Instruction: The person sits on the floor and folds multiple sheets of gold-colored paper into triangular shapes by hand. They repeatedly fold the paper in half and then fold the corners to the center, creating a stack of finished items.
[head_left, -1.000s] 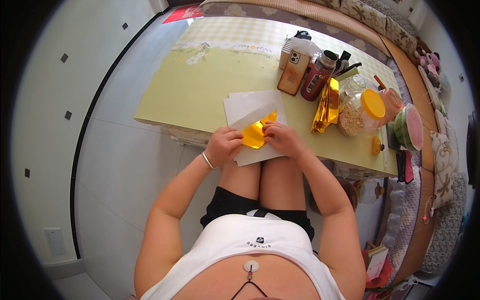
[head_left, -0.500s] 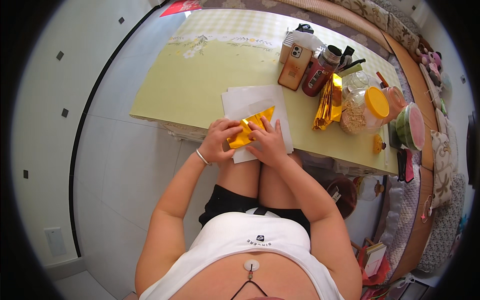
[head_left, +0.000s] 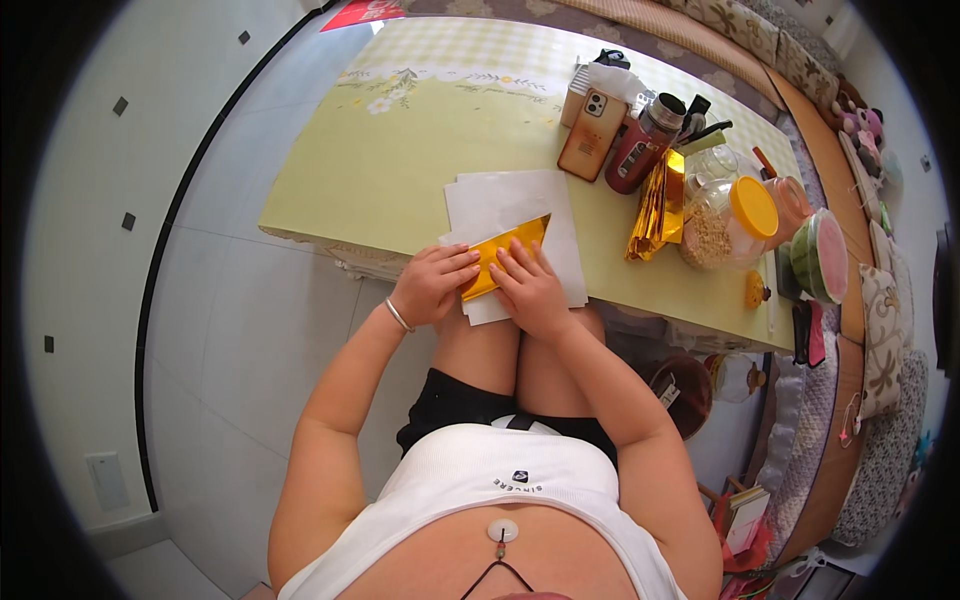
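Note:
A folded gold paper (head_left: 510, 247) lies on white sheets (head_left: 505, 200) at the near edge of a pale yellow table (head_left: 400, 170). My left hand (head_left: 430, 285) presses the gold paper's left end with its fingertips. Flat over the lower right part rests my right hand (head_left: 530, 290), fingers spread along the fold. Both hands hold the gold paper down against the white sheets. A thin bracelet circles my left wrist.
Behind the sheets stand a phone (head_left: 592, 135), a dark red bottle (head_left: 645, 145), a crumpled gold foil strip (head_left: 655, 210) and a yellow-lidded jar (head_left: 730, 215). A watermelon half (head_left: 820, 255) sits at the right. White tiled floor (head_left: 230, 330) lies left.
The gold paper has gone from raised and loosely bent to flat on the white sheets. Both hands came down and now press it along the fold.

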